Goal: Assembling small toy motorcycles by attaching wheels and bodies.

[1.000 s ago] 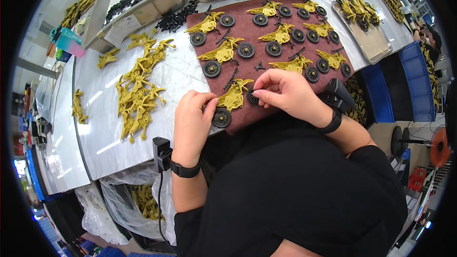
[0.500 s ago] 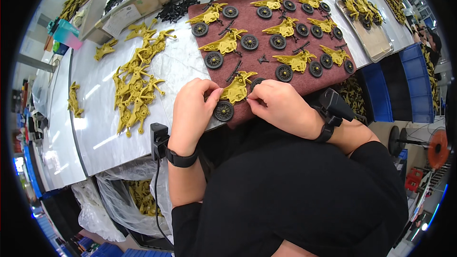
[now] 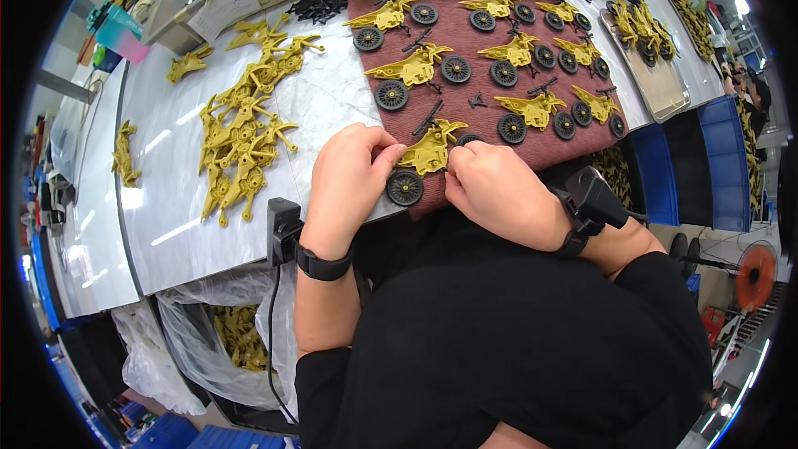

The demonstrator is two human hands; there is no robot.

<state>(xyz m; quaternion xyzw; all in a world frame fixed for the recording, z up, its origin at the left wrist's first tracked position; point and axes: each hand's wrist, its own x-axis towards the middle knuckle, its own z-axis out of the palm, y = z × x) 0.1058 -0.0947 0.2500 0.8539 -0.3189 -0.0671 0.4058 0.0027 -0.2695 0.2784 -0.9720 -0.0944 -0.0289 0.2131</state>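
A yellow toy motorcycle body (image 3: 431, 150) lies near the front edge of the maroon cloth (image 3: 461, 50). Its tail is pinched between the thumb and fingers of my left hand (image 3: 353, 175). Closed fingers of my right hand (image 3: 503, 195) press against the body's lower right side; what they pinch is hidden. A black spoked wheel (image 3: 405, 188) lies at the body's lower left. Another wheel (image 3: 470, 140) is partly covered by my right hand. Just above the body rests a black handlebar piece (image 3: 428, 117).
Several similar motorcycle sets (image 3: 411, 66) fill the cloth, with a small black part (image 3: 478, 101) among them. Loose yellow bodies (image 3: 241, 141) are heaped on the white table (image 3: 170, 241). Black parts (image 3: 328, 0) lie beside grey bins. A metal tray (image 3: 665, 96) holds yellow pieces.
The whole view has shifted slightly, so the cloth and hands sit further right. Both hands stay at the same motorcycle body, and my right fingers look more curled.
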